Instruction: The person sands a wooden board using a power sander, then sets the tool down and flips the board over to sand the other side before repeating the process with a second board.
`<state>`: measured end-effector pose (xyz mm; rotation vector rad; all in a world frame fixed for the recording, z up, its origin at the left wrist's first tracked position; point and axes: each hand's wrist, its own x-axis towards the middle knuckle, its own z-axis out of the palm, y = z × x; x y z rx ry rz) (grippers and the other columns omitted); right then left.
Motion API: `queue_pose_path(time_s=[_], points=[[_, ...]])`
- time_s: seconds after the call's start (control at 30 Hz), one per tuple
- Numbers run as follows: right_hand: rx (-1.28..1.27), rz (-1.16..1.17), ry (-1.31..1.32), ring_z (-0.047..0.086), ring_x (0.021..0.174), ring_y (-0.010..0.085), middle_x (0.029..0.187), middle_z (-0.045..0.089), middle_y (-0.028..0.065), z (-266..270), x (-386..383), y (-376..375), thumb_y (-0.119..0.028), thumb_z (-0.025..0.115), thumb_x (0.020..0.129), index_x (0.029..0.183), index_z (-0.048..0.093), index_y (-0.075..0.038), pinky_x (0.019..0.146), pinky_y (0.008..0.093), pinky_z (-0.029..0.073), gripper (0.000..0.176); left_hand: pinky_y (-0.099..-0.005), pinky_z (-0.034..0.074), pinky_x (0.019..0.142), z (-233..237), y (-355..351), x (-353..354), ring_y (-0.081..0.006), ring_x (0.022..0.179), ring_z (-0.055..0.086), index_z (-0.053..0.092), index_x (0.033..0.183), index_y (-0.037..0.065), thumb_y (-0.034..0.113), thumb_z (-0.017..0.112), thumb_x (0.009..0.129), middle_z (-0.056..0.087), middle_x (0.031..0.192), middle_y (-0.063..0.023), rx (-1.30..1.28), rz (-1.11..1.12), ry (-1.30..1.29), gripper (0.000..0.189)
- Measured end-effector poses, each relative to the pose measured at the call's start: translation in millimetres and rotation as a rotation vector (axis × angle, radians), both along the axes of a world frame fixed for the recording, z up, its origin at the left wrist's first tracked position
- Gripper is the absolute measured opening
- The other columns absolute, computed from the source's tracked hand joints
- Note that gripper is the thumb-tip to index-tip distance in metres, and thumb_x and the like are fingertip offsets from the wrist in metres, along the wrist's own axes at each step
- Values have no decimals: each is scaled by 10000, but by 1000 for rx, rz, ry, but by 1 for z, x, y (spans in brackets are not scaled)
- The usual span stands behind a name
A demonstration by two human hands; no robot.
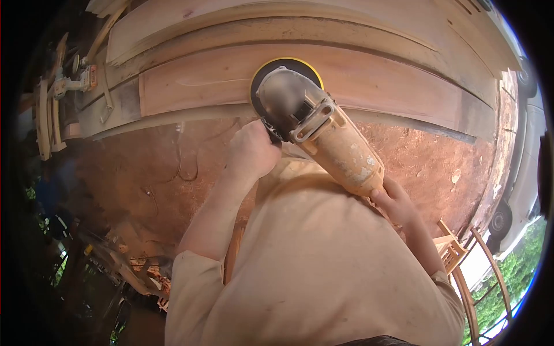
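Note:
A worn power sander [346,155] with an orange, dust-covered body lies across the middle of the view. Its round black disc [259,86], edged in yellow, rests over a reddish wooden board [196,78]. My left hand [254,149] is closed around the side handle near the sander's metal head. At the rear end of the body, my right hand [396,203] grips the tool, its thumb along the near side. The board lies lengthwise from left to right, with pale sanding dust on its surface. The disc's underside is hidden.
More long planks [277,34] lie behind the board. A cordless drill [75,84] sits among wood strips at the left. Reddish, dusty ground [427,161] spreads below the boards. Wooden frame pieces [453,245] stand at the lower right, and a parked car [525,155] is beyond.

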<state>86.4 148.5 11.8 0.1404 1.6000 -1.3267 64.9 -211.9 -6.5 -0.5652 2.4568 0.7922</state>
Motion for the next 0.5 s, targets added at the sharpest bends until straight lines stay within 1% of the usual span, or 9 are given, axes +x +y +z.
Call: queue_pose_path(time_s=[0.03,0.13,0.17,0.2,0.27,0.33,0.4,0.43,0.5], points=[[-10,-53,6,538,1388,281,1479,585,190,-2,5,17,-498,668,1006,1538,457,58,1175,416,401,798,-527,567,918,11,20,-8,-439,1051,701,745,1062,56,190,715,859,745,1075,-221,17,-27,-35,245],[26,-67,-19,534,1394,284,1475,587,196,2,14,67,-504,667,1006,1529,460,68,1181,418,395,803,-534,569,899,6,74,-25,-450,1025,702,749,1036,48,168,716,850,747,1040,-227,-58,-123,-57,224],[57,-132,-3,534,1394,284,1475,587,196,4,19,83,-504,667,1006,1529,460,68,1181,418,395,803,-534,569,899,5,94,-33,-450,1025,702,749,1036,48,168,716,850,747,1040,-227,-29,-188,-37,224],[53,-161,31,534,1390,281,1467,591,195,2,31,67,-506,667,1005,1525,465,68,1177,415,397,799,-537,568,890,2,81,-33,-453,1011,704,751,1014,43,161,716,847,748,1014,-230,-11,-207,-7,207],[48,-247,81,535,1387,279,1459,594,194,-7,54,107,-507,667,1005,1520,470,68,1173,412,400,796,-540,568,881,4,126,-47,-457,996,706,753,992,39,153,717,843,749,987,-234,5,-282,38,191],[8,-331,44,546,1359,271,1423,611,184,-18,71,123,-510,666,1007,1497,492,65,1150,407,418,775,-547,567,865,8,153,-60,-460,973,710,754,952,26,140,714,839,749,943,-239,-37,-354,72,166],[27,-404,24,558,1339,266,1398,621,171,-10,80,131,-487,654,1012,1489,498,53,1130,409,431,737,-543,570,867,6,178,-76,-457,976,712,756,951,30,151,715,842,749,944,-241,-50,-443,78,168],[42,-461,33,575,1290,245,1373,628,154,-8,87,118,-470,646,1015,1494,492,47,1100,402,450,721,-539,574,868,5,176,-81,-454,979,713,758,951,34,162,716,845,749,945,-243,-55,-495,69,172],[41,-536,44,592,1241,225,1347,635,138,-9,98,129,-453,637,1018,1499,486,40,1069,395,469,705,-529,580,865,16,213,-99,-445,978,718,763,954,41,184,723,848,751,948,-241,-86,-575,61,183]])
